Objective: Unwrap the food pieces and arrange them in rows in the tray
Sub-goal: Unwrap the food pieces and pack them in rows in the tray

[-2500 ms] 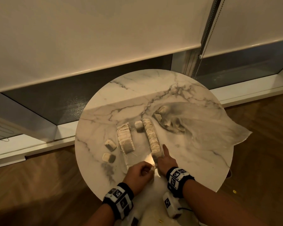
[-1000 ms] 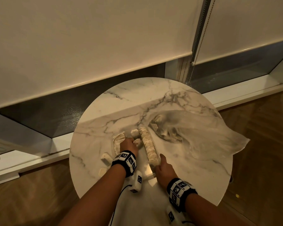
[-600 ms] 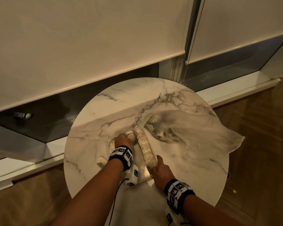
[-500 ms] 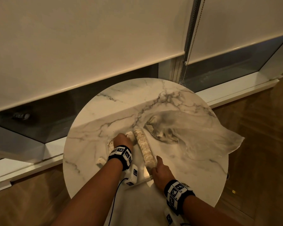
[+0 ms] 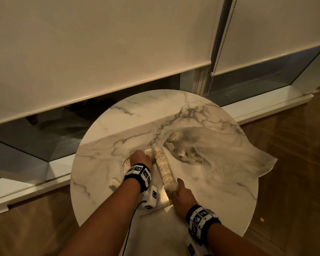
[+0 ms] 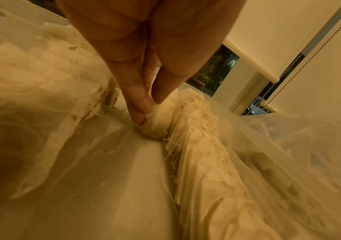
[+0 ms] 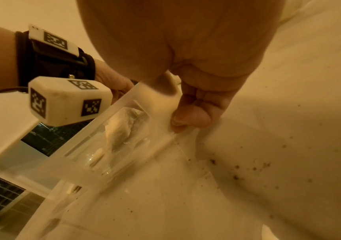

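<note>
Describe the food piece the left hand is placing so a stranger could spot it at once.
On the round marble table sits a clear tray, with one long row of pale pieces along its right side. At the far end, just left of that row, the left hand pinches a single rounded piece. Unlike its neighbours, it lies alone, starting a new row.

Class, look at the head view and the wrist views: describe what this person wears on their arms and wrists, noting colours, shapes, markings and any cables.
Both forearms are bare, with no sleeves. Each wrist carries a black strap: the left wristband and the right wristband bear white square plates printed with black-and-white coded markers. A white blocky camera unit with the same markers hangs under the left wrist, and a thin black cable trails from it along the forearm.
</note>
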Available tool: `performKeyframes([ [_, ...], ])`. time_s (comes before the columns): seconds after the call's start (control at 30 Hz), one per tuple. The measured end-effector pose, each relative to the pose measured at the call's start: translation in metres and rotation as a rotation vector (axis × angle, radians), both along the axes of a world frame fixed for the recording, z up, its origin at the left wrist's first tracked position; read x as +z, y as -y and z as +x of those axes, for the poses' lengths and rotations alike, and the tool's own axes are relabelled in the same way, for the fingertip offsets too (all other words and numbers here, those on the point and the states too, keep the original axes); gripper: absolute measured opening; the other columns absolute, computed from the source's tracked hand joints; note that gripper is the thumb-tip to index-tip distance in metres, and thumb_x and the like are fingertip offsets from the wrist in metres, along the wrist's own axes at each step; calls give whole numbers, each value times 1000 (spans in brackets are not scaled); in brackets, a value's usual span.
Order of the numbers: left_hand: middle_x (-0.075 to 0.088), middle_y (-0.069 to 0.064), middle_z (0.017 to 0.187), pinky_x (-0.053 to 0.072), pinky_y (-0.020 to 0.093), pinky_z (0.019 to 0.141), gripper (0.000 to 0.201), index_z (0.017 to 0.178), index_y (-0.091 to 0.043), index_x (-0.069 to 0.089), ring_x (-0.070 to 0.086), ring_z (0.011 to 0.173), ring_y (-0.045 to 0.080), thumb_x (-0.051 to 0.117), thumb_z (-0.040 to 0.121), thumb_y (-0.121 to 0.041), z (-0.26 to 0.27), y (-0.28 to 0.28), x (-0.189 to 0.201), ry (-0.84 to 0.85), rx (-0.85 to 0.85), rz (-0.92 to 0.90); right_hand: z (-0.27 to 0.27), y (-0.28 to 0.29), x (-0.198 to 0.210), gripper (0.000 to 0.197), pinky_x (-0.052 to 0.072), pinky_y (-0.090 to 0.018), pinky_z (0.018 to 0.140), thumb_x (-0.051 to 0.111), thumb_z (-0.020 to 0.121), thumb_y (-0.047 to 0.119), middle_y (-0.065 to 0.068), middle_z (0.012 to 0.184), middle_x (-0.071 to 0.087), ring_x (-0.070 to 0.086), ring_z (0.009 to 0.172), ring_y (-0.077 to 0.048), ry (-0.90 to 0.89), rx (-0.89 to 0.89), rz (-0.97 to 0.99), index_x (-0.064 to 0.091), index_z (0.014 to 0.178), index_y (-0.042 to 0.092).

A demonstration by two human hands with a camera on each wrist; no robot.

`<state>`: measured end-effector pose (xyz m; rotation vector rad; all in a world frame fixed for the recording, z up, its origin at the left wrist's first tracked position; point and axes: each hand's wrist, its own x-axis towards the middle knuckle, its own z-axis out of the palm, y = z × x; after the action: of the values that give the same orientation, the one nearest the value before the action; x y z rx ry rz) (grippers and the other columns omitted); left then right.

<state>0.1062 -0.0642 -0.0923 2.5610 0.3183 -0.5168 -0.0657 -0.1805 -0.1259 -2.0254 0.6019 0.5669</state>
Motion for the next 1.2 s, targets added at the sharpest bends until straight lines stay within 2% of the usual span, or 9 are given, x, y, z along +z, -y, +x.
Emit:
performKeyframes([
  [0.2,70,25,93,55,38,71,21,89,7,69,67,88,39,61,86,-13,-4,-5,9,18,-6,-21,0,-2,3,66,52,-39,90,44,95,38,-17,123,62,62,107,-32,-16,-24,1,23,153,15],
  [0.37,72,10,103,48,20,82,23,104,-9,74,67,100,25,68,83,-14,-23,-21,27,108,-1,-134,1,-5,8,48,53,-41,85,44,93,48,-13,111,65,63,96,-30,-12,-25,-48,51,124,11],
  [0.5,72,-6,77,57,26,83,9,84,-25,73,69,76,11,74,78,-18,-47,-54,30,230,70,-275,2,-8,4,44,53,-41,84,49,96,51,-13,108,66,64,95,-31,-32,-49,-114,55,111,11],
  [0.6,71,-7,74,54,24,76,13,83,-26,71,66,70,7,77,77,-16,-64,-89,32,234,134,-267,2,-9,3,44,53,-40,82,52,95,53,-13,106,66,64,95,-31,-39,-58,-126,55,108,11],
  [0.7,70,-4,78,54,25,79,18,86,-24,69,66,74,11,76,76,-11,-77,-124,23,171,162,-180,2,-10,3,38,52,-39,81,51,96,45,-16,107,65,63,95,-33,-41,-56,-147,53,106,9],
  [0.8,69,-2,92,54,26,81,25,94,-23,69,67,87,22,77,73,-12,-86,-148,10,67,89,-48,1,-12,4,45,51,-37,77,50,95,53,-14,106,65,63,96,-33,-55,-39,-189,54,105,9],
  [1.0,65,6,114,52,31,90,42,118,-35,60,63,104,26,66,77,-44,-106,-160,-20,6,-83,132,1,-15,5,39,49,-34,81,46,100,41,-14,114,62,62,102,-32,-65,29,-282,52,117,6],
  [1.1,61,8,122,47,35,94,43,130,-27,56,57,110,30,53,89,-40,-118,-152,-26,32,-106,204,2,-16,7,48,52,-36,77,52,95,55,-15,108,65,63,96,-33,-57,-54,-211,55,106,9],
  [1.2,61,10,119,46,36,93,40,131,-22,57,56,108,30,54,92,-33,-124,-148,-28,82,-92,208,3,-14,10,47,52,-38,79,55,94,53,-17,109,66,63,97,-36,-58,-88,-163,55,106,8],
])
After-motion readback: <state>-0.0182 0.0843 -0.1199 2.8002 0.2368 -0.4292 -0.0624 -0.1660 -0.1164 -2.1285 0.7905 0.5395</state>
